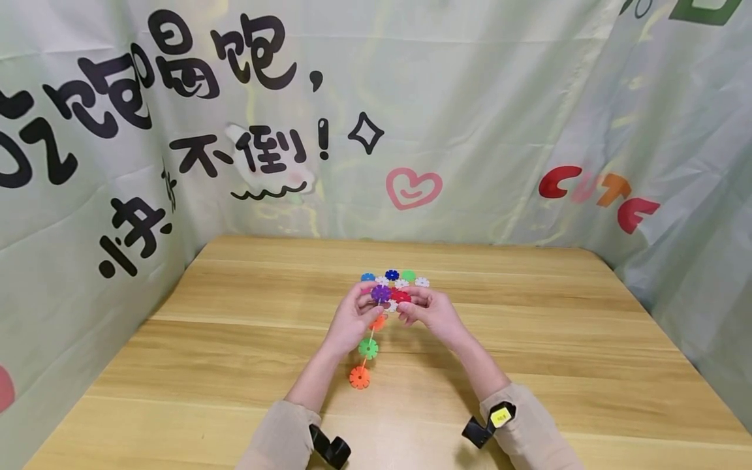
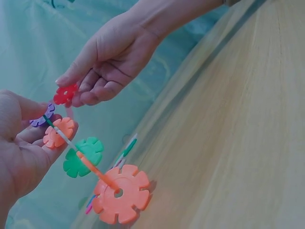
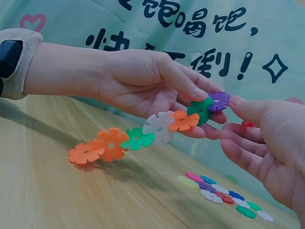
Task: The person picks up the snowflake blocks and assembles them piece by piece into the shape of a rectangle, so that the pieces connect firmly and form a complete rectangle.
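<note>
My left hand (image 1: pixel 351 320) grips one end of a chain of interlocking flower-shaped plastic discs. At that end is a purple disc (image 3: pixel 219 101), joined to a dark green disc (image 3: pixel 200 110). From there the chain slants down through an orange disc (image 3: pixel 184 121), a whitish disc (image 3: pixel 158 128) and a green disc (image 3: pixel 137 138) to two orange ones at its low end. Close beside the purple disc, my right hand (image 1: pixel 436 314) pinches a red disc (image 2: pixel 65 94) between thumb and fingers. In the right wrist view, the right fingers hide most of the red disc.
Several loose discs lie flat on the wooden table (image 1: pixel 558 326) beyond the hands, among them a dark blue disc (image 1: pixel 391 275), a light green disc (image 1: pixel 408 275) and a white disc (image 1: pixel 422 282). A printed curtain (image 1: pixel 470 117) stands around the table's back and sides.
</note>
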Demonstrator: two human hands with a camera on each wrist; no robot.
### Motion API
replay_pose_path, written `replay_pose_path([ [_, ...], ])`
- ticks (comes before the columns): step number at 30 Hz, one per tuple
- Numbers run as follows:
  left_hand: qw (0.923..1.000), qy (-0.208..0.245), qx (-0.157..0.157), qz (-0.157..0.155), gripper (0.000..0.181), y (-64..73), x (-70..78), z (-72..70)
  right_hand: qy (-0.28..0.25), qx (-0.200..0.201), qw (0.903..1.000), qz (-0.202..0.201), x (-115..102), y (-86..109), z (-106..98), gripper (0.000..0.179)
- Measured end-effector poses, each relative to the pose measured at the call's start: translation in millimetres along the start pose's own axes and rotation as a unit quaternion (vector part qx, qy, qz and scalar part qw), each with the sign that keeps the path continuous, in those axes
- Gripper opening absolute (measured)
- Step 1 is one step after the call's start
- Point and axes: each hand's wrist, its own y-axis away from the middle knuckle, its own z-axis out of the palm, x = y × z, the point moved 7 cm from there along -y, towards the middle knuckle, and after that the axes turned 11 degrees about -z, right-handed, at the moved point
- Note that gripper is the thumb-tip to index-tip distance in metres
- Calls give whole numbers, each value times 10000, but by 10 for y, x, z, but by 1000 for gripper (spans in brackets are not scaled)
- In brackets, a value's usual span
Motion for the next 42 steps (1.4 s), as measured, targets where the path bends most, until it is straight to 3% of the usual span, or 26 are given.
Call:
replay_pose_path([
  [7, 9998, -39, -114, -134, 45, 12, -45, 22, 17, 1, 10000, 62, 30, 14, 23, 32],
  [20, 9994, 8, -323, 130, 39, 19, -28, 56, -84, 201, 9998, 15, 25, 18, -6, 29],
  [27, 9993, -51, -351, 101, 37, 15, -27, 68, -164, 180, 9997, 96, 37, 10, -6, 29],
  [34, 9992, 116, -370, -76, 36, 8, -54, 80, -639, 257, 9974, 192, 57, 17, -4, 31],
  [42, 9987, 135, -482, -20, 36, 21, -40, 103, -875, 266, 9953, 313, 55, 15, 11, 32],
])
